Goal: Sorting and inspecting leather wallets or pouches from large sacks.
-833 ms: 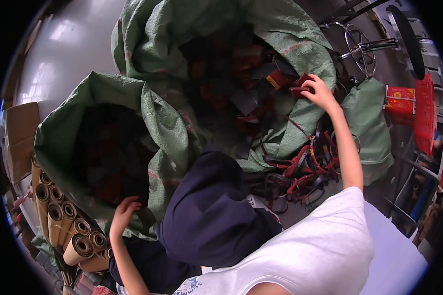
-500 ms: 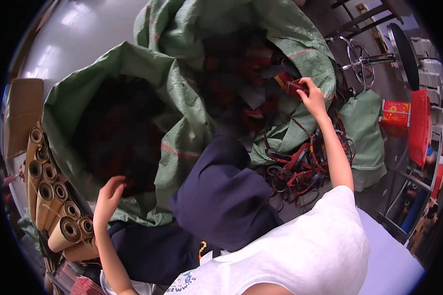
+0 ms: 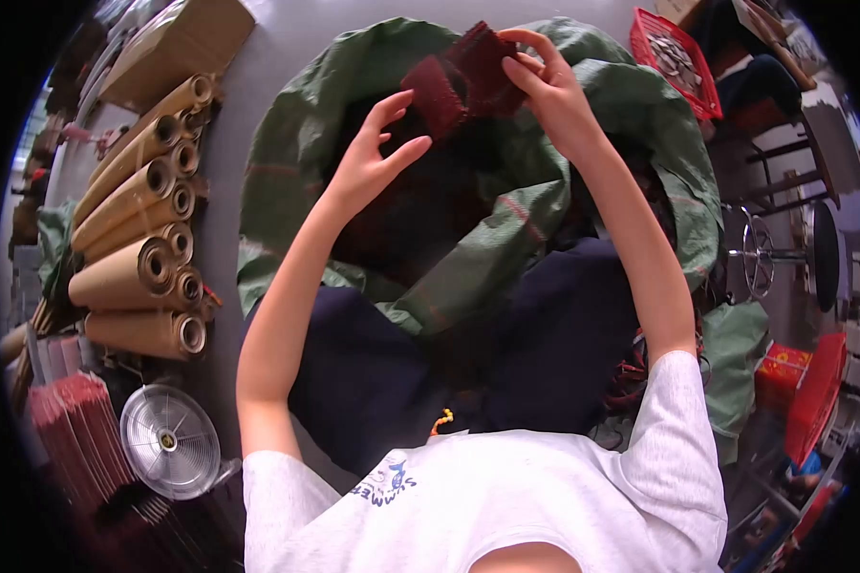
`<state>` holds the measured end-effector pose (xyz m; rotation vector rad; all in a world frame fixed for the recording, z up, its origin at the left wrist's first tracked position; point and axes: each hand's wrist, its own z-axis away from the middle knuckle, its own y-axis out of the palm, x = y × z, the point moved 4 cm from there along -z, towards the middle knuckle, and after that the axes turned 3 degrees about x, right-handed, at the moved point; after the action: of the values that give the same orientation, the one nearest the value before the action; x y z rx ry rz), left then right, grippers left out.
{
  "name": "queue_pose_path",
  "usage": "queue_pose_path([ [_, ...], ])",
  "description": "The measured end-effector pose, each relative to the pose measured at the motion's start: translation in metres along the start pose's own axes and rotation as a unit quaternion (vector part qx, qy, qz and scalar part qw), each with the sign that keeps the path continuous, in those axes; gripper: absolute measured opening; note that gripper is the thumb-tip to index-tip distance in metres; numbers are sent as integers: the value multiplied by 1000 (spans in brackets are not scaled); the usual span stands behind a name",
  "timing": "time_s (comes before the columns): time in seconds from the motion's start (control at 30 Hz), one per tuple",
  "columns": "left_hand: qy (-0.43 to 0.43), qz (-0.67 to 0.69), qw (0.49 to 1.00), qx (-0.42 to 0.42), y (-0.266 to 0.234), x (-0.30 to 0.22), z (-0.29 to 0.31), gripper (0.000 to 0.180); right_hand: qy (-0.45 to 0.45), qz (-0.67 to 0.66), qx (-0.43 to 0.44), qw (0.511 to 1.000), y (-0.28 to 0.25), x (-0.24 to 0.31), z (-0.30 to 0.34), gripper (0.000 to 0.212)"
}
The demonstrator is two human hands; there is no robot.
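Nearest is the person's white T-shirt (image 3: 545,477), with dark blue lettering and a small blue figure on the chest; beyond it spread dark navy trousers (image 3: 354,372). Farther out, the right hand's fingers pinch the right side of two dark red, flat panels (image 3: 435,95); whether these are joined cannot be told. The right hand (image 3: 559,105) comes at them from the right. The left hand (image 3: 363,167) has thumb and fingers spread by their left edge, contact unclear. The panels are held above the mouth of a green woven sack (image 3: 277,191), their long axes slanting from upper left to lower right, edges looking toothed. The sack's plastic weave carries thin reddish stripes. At left lie brown tubular rolls (image 3: 124,277), open ends facing right; beyond stands a plain cardboard box (image 3: 177,57).
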<state>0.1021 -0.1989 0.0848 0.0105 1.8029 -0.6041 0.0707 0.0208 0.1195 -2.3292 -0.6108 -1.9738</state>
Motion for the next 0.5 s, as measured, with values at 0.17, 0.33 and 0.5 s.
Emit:
queue_pose_path([
  [0.17,-27,89,996,12,-3,24,6,71,84,-3,75,994,71,-42,-12,38],
  [0.33,21,-141,990,11,-16,23,4,22,94,-106,-24,990,71,-56,-17,32],
  [0.5,-207,-311,925,-73,-47,67,7,32,79,-123,-189,971,42,-64,-8,25],
])
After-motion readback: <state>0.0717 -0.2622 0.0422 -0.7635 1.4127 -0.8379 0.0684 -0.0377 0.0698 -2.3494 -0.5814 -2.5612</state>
